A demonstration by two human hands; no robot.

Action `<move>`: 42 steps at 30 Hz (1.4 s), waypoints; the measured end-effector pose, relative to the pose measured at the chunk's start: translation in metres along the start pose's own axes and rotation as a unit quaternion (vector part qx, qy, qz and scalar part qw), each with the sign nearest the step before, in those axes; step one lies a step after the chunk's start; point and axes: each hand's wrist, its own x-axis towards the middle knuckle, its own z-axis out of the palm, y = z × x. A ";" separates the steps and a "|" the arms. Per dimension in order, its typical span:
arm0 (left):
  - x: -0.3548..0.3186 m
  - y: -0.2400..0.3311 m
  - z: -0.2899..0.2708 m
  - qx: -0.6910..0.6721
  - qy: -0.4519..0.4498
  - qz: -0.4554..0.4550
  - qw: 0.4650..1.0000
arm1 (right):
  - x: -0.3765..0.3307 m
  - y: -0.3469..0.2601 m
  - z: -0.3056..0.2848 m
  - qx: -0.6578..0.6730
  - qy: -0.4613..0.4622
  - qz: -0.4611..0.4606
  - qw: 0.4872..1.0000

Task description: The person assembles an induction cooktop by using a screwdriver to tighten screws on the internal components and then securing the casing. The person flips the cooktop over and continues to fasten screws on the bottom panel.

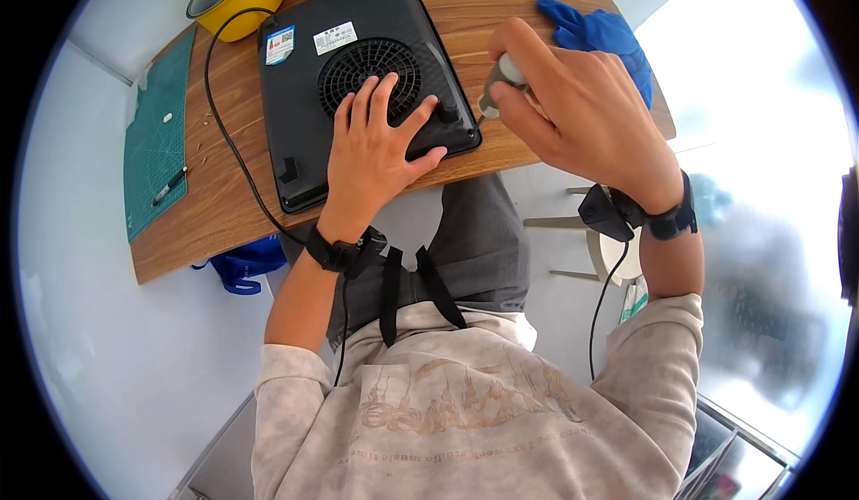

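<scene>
Two hands busy: left hand [376, 146] flat, fingers spread, on upturned black induction cooker [358, 79], long axis near-far. Right hand [582, 115] fist-grips grey-handled screwdriver [497, 84], tip pointing down-left at cooker's right edge.

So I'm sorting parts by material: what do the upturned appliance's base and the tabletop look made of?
The appliance base looks like matte black moulded plastic, going by its fan grille and feet. The tabletop shows brown wood grain, possibly laminate rather than solid wood.
</scene>
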 end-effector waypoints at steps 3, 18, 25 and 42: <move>0.000 -0.001 0.000 -0.001 0.003 0.001 1.000 | 0.000 0.009 0.007 -0.014 0.035 -0.025 0.999; 0.000 -0.001 0.001 -0.004 0.007 0.002 1.000 | -0.009 0.002 0.017 0.057 0.052 0.067 0.995; -0.001 -0.002 0.002 -0.001 -0.001 -0.001 1.000 | -0.021 0.002 0.007 0.119 0.136 0.095 0.979; 0.000 -0.002 0.003 0.000 0.000 0.003 1.000 | -0.031 0.010 0.023 0.138 0.127 0.080 0.979</move>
